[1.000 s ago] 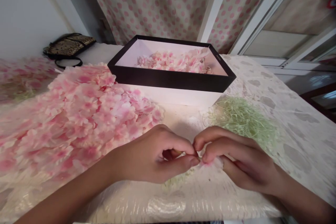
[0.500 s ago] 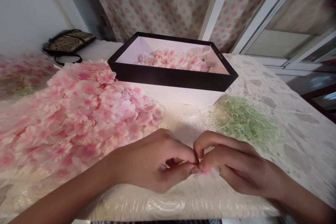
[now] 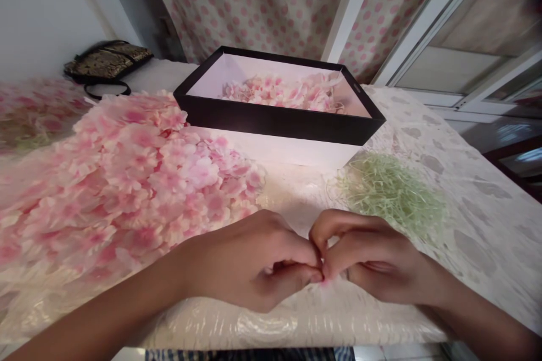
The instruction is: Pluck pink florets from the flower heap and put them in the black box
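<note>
Near the front edge of the table, my left hand [image 3: 262, 262] and my right hand [image 3: 368, 256] meet fingertip to fingertip, both closed in a pinch. Between them shows a small bit of pink, an artificial flower petal [image 3: 325, 281], mostly covered by my fingers. To the left spreads a large heap of pink artificial flowers [image 3: 127, 180]. On the right, beyond my right hand, lies a loose pile of thin pale green stems [image 3: 393, 194].
A white box with a black rim [image 3: 275, 119] stands behind my hands, with pink flowers [image 3: 283, 93] inside. A patterned bag [image 3: 108, 62] lies at the back left. The table wears a pale patterned cloth [image 3: 478, 225]. Behind hangs a dotted curtain [image 3: 254, 5].
Both hands stay together in nearly the same place, with small finger shifts. The right fingers have curled slightly and moved a little left. The box and heaps stay put.
</note>
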A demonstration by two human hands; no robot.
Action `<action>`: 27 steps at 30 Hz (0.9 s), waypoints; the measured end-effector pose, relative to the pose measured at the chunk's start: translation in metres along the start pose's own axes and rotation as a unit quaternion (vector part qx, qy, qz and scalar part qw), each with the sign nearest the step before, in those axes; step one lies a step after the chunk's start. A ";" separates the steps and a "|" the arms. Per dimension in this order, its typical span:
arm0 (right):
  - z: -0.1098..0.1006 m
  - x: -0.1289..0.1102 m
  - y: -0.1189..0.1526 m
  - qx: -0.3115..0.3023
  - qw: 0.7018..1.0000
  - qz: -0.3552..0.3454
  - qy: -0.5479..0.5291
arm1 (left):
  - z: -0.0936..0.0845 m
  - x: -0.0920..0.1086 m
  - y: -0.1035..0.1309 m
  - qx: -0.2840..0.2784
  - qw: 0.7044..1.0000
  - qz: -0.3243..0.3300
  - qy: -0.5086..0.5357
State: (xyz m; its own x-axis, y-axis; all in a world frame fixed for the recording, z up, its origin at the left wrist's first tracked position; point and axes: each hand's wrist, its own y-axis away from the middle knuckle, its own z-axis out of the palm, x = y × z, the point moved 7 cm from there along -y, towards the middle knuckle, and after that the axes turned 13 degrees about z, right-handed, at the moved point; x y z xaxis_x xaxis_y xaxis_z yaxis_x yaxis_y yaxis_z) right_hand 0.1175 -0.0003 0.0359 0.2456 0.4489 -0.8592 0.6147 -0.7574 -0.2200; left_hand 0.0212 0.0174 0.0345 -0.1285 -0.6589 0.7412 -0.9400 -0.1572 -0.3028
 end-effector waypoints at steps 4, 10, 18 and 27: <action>-0.005 0.002 -0.002 0.038 0.999 0.008 0.011 | -0.006 -0.004 -0.001 0.027 0.999 -0.016 -0.031; -0.050 0.017 0.000 0.299 0.952 0.038 0.051 | -0.043 -0.025 0.010 0.285 0.953 -0.093 -0.049; -0.051 0.052 -0.008 0.301 0.787 0.156 0.516 | -0.082 -0.040 0.031 0.247 0.896 -0.256 -0.265; -0.018 0.027 -0.011 0.272 0.804 0.059 0.525 | -0.064 -0.054 0.043 0.007 0.894 -0.296 -0.336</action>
State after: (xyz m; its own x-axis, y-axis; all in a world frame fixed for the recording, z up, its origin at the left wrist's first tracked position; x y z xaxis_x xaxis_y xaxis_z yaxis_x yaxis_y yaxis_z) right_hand 0.1308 0.0288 0.0232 0.9513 0.2953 -0.0888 0.1914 -0.7912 -0.5808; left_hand -0.0326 0.0936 0.0201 0.6139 -0.7493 0.2485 -0.7754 -0.6313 0.0120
